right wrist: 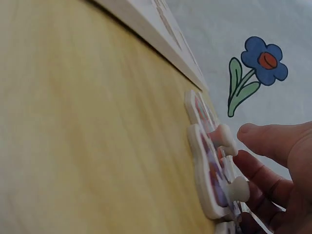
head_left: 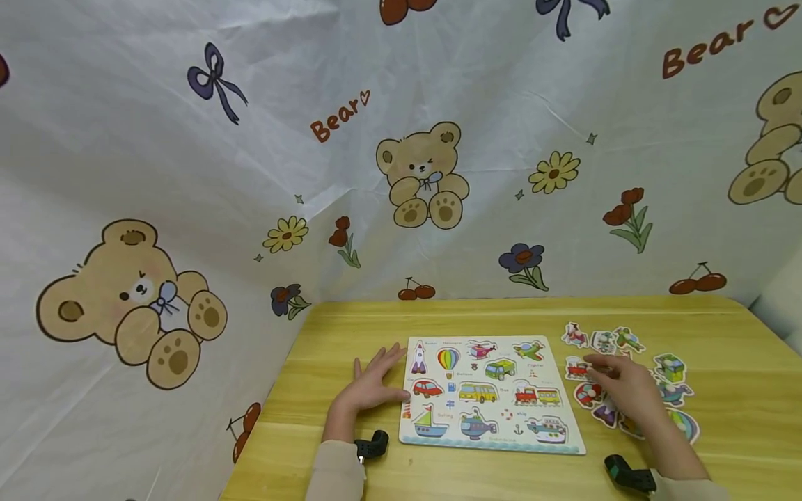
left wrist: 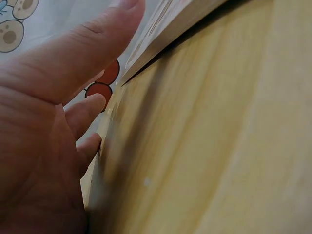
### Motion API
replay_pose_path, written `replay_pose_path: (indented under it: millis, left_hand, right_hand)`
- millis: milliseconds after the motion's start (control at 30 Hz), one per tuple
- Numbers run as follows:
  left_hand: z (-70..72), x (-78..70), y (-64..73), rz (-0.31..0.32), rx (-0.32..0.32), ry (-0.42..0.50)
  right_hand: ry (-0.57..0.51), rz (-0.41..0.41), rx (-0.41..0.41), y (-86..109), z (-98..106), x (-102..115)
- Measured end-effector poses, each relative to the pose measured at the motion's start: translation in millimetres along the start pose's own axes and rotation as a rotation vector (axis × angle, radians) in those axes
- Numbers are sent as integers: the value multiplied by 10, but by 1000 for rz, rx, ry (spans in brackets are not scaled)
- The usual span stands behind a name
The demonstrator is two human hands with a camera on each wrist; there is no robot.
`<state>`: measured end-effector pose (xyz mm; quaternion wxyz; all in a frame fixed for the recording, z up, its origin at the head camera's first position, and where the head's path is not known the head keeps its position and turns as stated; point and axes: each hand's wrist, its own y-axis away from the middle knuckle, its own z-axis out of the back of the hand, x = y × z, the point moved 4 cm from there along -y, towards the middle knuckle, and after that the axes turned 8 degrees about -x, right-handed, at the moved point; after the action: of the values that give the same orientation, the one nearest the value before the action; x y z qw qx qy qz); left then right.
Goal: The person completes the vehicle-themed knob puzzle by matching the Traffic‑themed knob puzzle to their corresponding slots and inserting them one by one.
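Observation:
A wooden picture puzzle board printed with vehicles lies on the table. My left hand is beside its left edge, fingers spread and thumb at the rim. In the left wrist view the thumb stretches toward the board's side. To the right of the board, my right hand reaches over loose puzzle pieces, fingertips close by a red train piece. The right wrist view shows thumb and fingers apart, close to the white knobs of two pieces, one a near knob. The palm hides some pieces.
Several more knobbed pieces surround the right hand, among them a balloon piece, a green truck piece and a red car piece. A bear-print cloth hangs behind the wooden table. Black wrist devices sit on both wrists.

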<state>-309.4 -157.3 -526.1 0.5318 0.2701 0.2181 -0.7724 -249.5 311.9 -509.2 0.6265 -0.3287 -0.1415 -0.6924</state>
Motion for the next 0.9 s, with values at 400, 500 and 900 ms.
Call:
replay_pose_path:
  millis: [400,500,900]
  left_hand:
    - [-27,-11,1,-30,31,-79]
    - [-27,-10,3,-29,39,-80]
    - [-20,-22,4,-26,64,-63]
  right_hand:
    - [33,61,-30,20,-52,-14]
    - [47,64,-49,13,-71,-29]
    - [63,33,-65,6,-73,-48]
